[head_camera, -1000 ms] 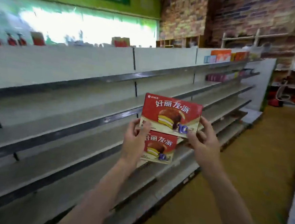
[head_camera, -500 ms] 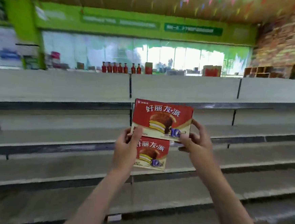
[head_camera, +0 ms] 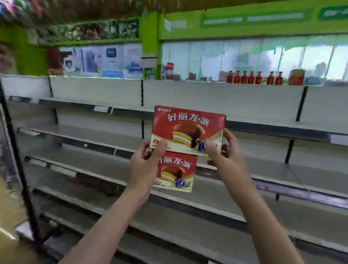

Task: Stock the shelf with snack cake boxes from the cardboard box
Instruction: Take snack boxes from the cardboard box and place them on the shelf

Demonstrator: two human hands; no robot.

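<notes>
Both boxes have swung left along the shelf since a moment ago. Her left hand grips the lower snack cake box; the right hand pinches the upper snack cake box, both seemingly off the shelf's front edge.

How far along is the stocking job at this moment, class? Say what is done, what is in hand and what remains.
Done: nothing that shows; the grey shelves ahead carry no snack cake boxes. In hand: two red boxes held up before the shelves, the upper box gripped by both the left hand and the right hand, the lower box by the left. Left: setting both down; the cardboard box is out of view.
</notes>
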